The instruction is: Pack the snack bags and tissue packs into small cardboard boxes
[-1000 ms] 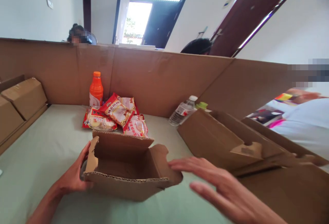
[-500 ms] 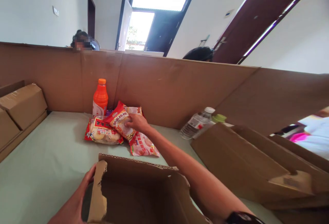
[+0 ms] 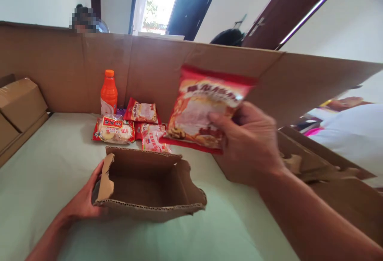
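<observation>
My right hand (image 3: pixel 254 145) grips a red-and-white snack packet (image 3: pixel 200 113) by its right side, raised above the table and to the right of the cardboard box. The packet is slightly blurred. At the left end of the small open cardboard box (image 3: pixel 137 163), my left hand (image 3: pixel 83 199) clasps the torn-edged wall; some of its fingers are hidden. No items show inside the box. Beyond it lie a clear bag of round crackers (image 3: pixel 115 131), another red packet (image 3: pixel 142 111) and a pink packet (image 3: pixel 154 140). An orange bottle (image 3: pixel 109 93) stands upright behind them.
A tall cardboard partition (image 3: pixel 161 69) runs along the back. More cardboard boxes stand at the left (image 3: pixel 22 103) and right (image 3: pixel 344 197). Two people's heads show beyond the partition, and a person in white (image 3: pixel 353 133) is at the far right.
My right hand has lifted a red packet off the pile and brought it up, nearer and to the right. My left hand stays on the box. The view has tilted down.
</observation>
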Available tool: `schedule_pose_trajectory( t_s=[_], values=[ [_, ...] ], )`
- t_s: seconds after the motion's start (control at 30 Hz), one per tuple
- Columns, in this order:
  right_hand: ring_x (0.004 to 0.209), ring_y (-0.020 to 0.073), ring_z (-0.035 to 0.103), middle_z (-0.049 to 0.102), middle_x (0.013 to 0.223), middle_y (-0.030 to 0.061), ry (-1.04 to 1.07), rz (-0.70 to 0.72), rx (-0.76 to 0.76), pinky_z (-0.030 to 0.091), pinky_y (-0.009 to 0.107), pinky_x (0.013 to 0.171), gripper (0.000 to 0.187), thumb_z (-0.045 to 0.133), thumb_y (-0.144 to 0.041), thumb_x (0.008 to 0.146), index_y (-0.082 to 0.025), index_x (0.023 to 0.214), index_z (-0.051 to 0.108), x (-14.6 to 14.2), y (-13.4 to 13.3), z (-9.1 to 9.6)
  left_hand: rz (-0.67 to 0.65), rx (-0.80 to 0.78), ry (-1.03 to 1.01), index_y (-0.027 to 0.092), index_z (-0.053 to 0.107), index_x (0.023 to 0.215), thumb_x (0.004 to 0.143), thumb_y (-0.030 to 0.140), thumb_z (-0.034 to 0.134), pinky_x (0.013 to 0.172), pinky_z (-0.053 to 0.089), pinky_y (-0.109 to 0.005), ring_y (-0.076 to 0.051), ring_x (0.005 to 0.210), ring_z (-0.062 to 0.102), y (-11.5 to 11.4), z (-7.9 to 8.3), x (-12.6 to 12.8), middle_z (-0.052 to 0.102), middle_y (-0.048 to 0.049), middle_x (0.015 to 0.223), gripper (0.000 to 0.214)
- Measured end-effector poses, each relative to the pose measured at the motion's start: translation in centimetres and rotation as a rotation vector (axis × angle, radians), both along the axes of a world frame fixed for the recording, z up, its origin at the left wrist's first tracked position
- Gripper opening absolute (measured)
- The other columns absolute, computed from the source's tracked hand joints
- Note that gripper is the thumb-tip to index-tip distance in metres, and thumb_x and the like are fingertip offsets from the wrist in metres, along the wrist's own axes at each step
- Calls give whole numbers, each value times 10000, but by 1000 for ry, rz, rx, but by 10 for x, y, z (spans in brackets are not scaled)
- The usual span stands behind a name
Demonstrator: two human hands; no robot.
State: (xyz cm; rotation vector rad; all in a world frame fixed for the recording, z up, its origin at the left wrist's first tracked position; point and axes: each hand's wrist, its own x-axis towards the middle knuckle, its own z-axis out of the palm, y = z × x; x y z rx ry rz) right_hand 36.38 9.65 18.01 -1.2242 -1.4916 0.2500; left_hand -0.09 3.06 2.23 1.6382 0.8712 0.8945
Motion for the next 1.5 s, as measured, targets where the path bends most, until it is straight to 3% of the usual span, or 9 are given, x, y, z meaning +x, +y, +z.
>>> schedule_pose_trajectory(
  t_s=[0.1,0.17,0.33,0.47,0.77,0.93,1.17,1.33,1.5],
  values=[
    [1027,228,696,715,1138,33,236,86,116,579,365,906,306,724,-326,804,-296,1097,638,-26,-36,27,8,41,23,276,29,1600,707,565,777,1190,284,-593,-439,1490,255,0,-2,1,242,-176,1639,1200],
    [952,221,706,732,1066,27,190,129,131,590,363,849,302,733,-315,799,-279,1086,647,-41,-53,30,6,65,25,266,23,1600,712,570,773,1189,297,-580,-446,1488,257,0,-3,1,231,-173,1647,1202],
    [729,191,668,726,862,39,-435,330,-23,539,296,647,101,581,-268,872,-248,891,678,-45,-64,6,-5,45,-28,296,31,1603,680,621,780,1181,330,-556,-478,1476,254,-1,-3,0,158,-107,1683,1233],
    [642,151,605,678,744,32,-900,574,-214,432,245,587,205,490,-120,838,-220,697,601,-43,-55,-6,5,30,-48,254,57,1606,634,573,829,1197,287,-572,-434,1484,271,0,-5,1,201,-159,1662,1281],
    [616,168,641,753,770,43,-1389,805,-443,326,266,534,266,542,-11,811,-195,779,732,-123,-31,-27,-32,31,-59,233,71,1598,665,540,821,1191,300,-548,-407,1469,304,-1,-1,3,286,-180,1608,1235],
    [736,205,706,774,885,73,-1338,762,-456,461,275,611,280,534,-22,849,-179,900,759,-126,-27,-29,-30,32,-34,239,69,1595,691,498,809,1184,308,-568,-422,1450,333,-2,1,3,336,-185,1576,1196],
    [963,214,719,759,1059,75,-713,367,-187,577,345,876,216,540,-306,964,-234,1050,725,-32,-78,-4,-20,65,5,305,61,1597,742,575,765,1198,293,-578,-422,1495,255,4,-9,-3,172,-147,1661,1140],
    [1130,278,679,687,1277,140,-604,211,-204,588,396,915,483,640,-467,906,-216,1318,625,11,-123,-42,126,260,147,352,117,1588,791,637,691,1220,169,-635,-423,1533,115,-15,1,0,91,-100,1680,1023],
    [1187,300,644,655,1328,150,-567,195,-188,554,480,962,575,641,-450,907,-227,1423,523,3,-130,-75,407,468,142,352,268,1541,908,407,624,1238,214,-532,-332,1515,217,-50,23,25,246,-57,1636,728]
  ],
)
